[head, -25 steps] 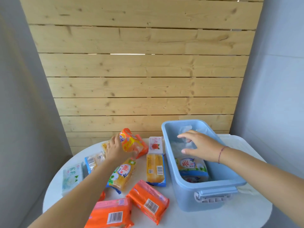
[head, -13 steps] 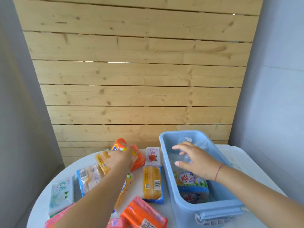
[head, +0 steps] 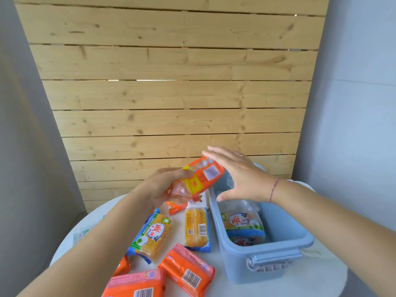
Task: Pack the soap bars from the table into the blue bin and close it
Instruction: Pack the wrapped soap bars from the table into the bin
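Left hand (head: 159, 187) has its grip closed round an orange soap pack (head: 202, 179), raised over the worktop (head: 310, 281) beside the blue bin (head: 276, 239); right hand (head: 240, 174) is spread flat, fingers touching the pack's far end. Inside the lidless bin lie two yellow-and-blue soap bars (head: 243, 225); more packs lie on the worktop
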